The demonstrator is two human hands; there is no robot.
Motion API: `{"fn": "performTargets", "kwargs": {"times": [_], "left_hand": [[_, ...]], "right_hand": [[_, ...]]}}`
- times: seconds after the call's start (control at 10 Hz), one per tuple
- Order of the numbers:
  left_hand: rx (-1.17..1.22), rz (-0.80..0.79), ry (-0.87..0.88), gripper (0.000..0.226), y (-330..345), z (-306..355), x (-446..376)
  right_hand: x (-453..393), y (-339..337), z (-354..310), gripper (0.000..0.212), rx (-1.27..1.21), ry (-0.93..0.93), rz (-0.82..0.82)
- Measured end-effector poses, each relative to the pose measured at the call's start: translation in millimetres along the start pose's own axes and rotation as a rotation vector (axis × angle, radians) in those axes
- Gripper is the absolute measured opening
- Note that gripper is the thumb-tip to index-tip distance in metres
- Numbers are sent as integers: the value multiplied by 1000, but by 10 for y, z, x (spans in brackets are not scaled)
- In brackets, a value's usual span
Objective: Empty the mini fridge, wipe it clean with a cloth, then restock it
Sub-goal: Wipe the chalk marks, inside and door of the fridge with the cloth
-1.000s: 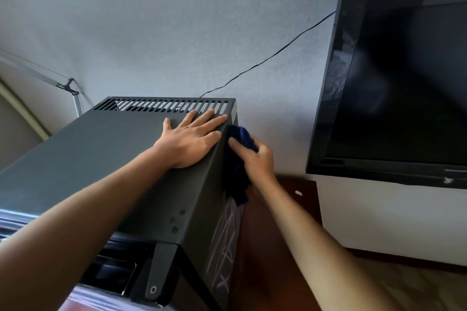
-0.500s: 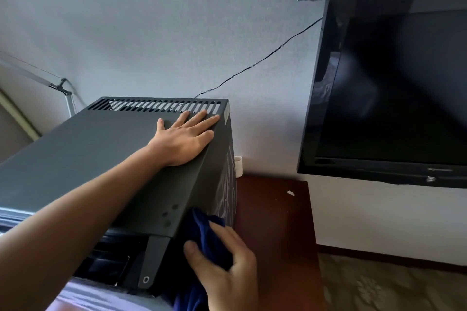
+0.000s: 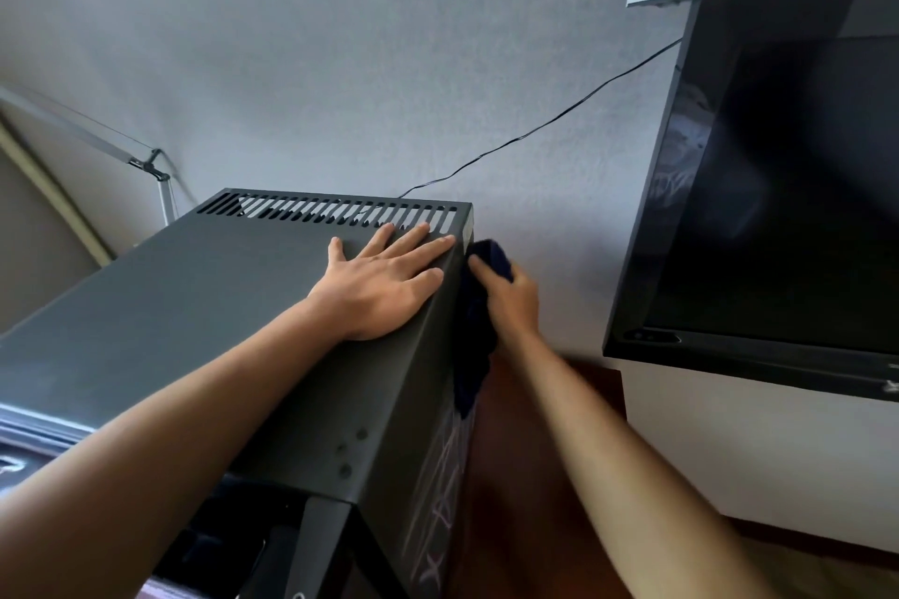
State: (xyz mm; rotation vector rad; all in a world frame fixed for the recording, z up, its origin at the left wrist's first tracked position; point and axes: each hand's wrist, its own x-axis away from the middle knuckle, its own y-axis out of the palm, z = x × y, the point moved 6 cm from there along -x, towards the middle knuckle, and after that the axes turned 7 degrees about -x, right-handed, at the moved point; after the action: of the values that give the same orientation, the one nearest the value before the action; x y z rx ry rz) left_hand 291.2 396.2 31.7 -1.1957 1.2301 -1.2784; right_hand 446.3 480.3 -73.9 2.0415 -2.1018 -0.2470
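The left hand (image 3: 377,289) is lying flat with fingers spread on the mini fridge (image 3: 204,321) top, while the right hand (image 3: 511,297) is gripping a dark blue cloth (image 3: 474,336) against its right side.

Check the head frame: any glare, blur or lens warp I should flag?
Head view: wide-angle warp tilts the TV and bows the mini fridge edges; glare and pale reflections on the TV screen's left side; soft daylight, weak shadows; the dark cloth under the right hand loses detail; the left hand is sharp.
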Motion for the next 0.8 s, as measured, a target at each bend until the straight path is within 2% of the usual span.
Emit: {"fn": "performTargets", "kwargs": {"times": [0.1, 0.2, 0.3, 0.4, 0.6, 0.8], "left_hand": [[-1, 0, 3, 51, 0, 5, 3], [-1, 3, 4, 52, -12, 7, 9], [0, -1, 2, 52, -16, 7, 10], [-2, -1, -2, 52, -18, 12, 16], [-5, -2, -13, 52, -41, 34, 29], [-9, -18, -20, 51, -39, 25, 42]], "right_hand": [[-308, 29, 8, 29, -38, 50, -22], [-388, 23, 44, 35, -51, 50, -41], [-235, 10, 41, 30, -46, 23, -36], [148, -6, 19, 21, -49, -18, -46], [1523, -97, 154, 37, -81, 12, -123], [2734, -164, 240, 48, -1, -2, -90]]}}
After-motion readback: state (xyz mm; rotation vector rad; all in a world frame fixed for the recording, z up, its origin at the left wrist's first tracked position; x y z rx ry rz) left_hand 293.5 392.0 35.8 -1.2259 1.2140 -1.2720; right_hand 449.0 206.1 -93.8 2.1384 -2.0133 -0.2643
